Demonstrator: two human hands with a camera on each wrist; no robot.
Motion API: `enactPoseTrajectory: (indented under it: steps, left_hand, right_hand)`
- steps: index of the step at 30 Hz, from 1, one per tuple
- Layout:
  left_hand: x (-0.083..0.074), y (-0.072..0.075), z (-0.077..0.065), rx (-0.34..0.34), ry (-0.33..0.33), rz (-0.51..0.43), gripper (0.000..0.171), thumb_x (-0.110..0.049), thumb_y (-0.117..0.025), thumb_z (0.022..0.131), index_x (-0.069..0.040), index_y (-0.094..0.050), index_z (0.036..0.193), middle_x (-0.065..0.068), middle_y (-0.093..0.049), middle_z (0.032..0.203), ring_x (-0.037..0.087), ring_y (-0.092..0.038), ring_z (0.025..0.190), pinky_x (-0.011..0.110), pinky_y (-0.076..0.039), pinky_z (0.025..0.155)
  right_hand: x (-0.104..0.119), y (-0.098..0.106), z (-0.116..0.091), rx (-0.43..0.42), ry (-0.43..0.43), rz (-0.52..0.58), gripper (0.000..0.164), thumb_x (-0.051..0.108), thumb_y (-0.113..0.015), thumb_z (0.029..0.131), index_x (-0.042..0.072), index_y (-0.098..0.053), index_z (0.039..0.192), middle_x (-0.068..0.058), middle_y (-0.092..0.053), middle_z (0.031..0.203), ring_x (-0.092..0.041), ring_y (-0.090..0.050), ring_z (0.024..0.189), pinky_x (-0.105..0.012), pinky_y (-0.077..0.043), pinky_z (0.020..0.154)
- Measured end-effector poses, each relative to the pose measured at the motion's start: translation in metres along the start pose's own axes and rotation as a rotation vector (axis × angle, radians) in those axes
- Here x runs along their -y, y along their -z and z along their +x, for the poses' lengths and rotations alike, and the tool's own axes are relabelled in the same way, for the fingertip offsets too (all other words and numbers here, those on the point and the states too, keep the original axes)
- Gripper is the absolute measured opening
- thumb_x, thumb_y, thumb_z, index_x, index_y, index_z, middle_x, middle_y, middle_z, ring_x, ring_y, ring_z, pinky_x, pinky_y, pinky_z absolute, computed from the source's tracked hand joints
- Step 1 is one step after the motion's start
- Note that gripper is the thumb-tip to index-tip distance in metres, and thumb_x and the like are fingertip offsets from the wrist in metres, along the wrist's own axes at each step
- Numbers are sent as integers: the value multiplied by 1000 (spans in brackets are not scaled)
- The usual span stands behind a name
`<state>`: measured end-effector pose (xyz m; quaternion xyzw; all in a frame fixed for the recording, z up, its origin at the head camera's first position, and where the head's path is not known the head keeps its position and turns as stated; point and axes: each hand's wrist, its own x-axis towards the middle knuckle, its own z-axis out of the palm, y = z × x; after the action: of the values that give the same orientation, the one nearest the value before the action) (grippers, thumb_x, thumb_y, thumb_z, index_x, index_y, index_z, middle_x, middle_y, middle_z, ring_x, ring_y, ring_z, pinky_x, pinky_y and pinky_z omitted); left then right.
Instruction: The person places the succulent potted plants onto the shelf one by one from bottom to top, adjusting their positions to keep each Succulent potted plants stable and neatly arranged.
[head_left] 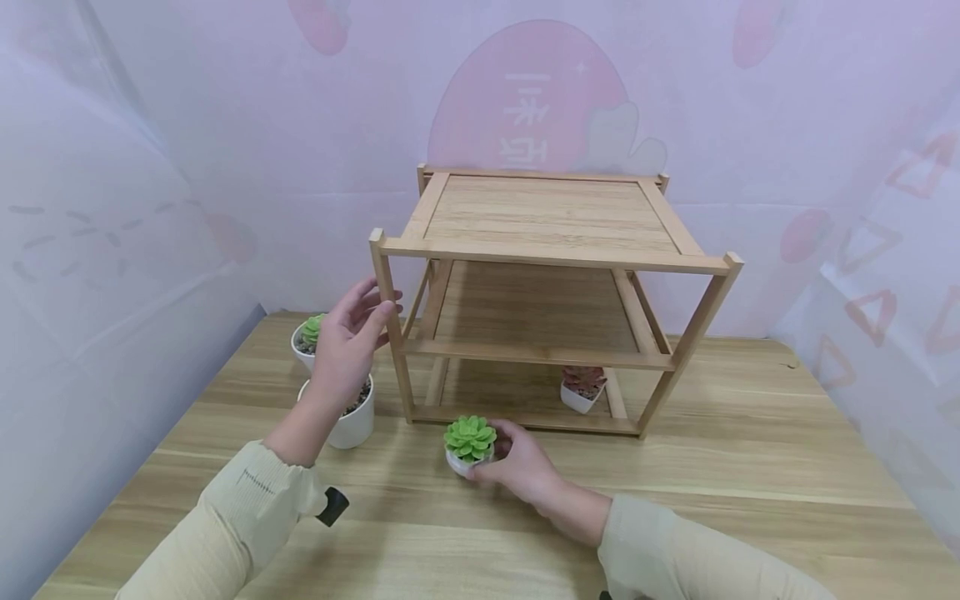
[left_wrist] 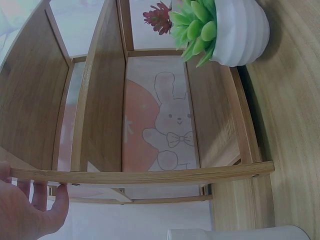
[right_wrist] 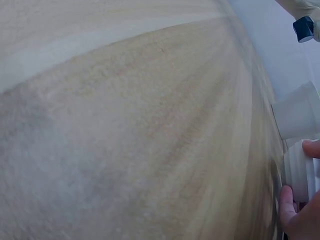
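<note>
A three-tier wooden shelf rack (head_left: 540, 258) stands on the table. My left hand (head_left: 348, 329) grips its front left post, thumb and fingers to either side of it; the left wrist view shows this hand (left_wrist: 32, 207) at the upper part of the post. In front of the bottom tier, my right hand (head_left: 521, 467) holds a small white pot with a green succulent (head_left: 469, 439), fingers and thumb around the pot's right side. The same ribbed white pot (right_wrist: 296, 172) appears between the fingertips in the right wrist view.
On the bottom tier, toward the right, sits a red succulent in a white pot (head_left: 579, 392). Left of the rack stand a potted green plant (head_left: 311, 332) and a larger white pot (head_left: 354, 423), partly behind my left arm. A printed cloth (head_left: 360, 125) hangs behind the table.
</note>
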<state>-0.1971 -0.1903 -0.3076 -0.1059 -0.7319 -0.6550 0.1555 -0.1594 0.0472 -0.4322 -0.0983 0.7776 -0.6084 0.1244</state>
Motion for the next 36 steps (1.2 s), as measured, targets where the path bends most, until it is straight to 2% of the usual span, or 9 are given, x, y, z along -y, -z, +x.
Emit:
enactPoseTrajectory:
  steps: [9,18,25,36]
  left_hand:
    - [0,0,-1,2,10,-5,49,-17,-50,110,-3,-39,155,19,-56,140,32,-56,127,54,-48,105]
    - [0,0,0,-1,9,8,48,-17,-50,110,-3,-40,155,18,-57,139,28,-57,125,55,-49,105]
    - [-1,0,-1,0,12,12,49,-18,-50,110,-4,-39,155,18,-57,140,28,-56,126,55,-48,105]
    - [0,0,1,-5,9,7,48,-16,-50,110,-3,-39,155,18,-57,139,27,-57,125,55,-49,105]
  right_hand:
    - [4,11,7,-26,12,-12,75,-2,-85,73,-12,-51,139,-18,-64,119,-29,-61,108,-40,-55,92]
    - [11,22,11,-65,-7,-23,72,0,-86,73,-8,-55,137,-15,-66,114,-27,-62,106,-44,-54,93]
    - [16,29,14,-89,-23,-71,72,2,-87,74,-7,-55,138,-17,-66,118,-31,-61,112,-50,-51,98]
    - [12,38,26,-117,-22,-76,74,3,-86,76,-12,-51,140,-20,-65,120,-32,-61,112,-47,-52,98]
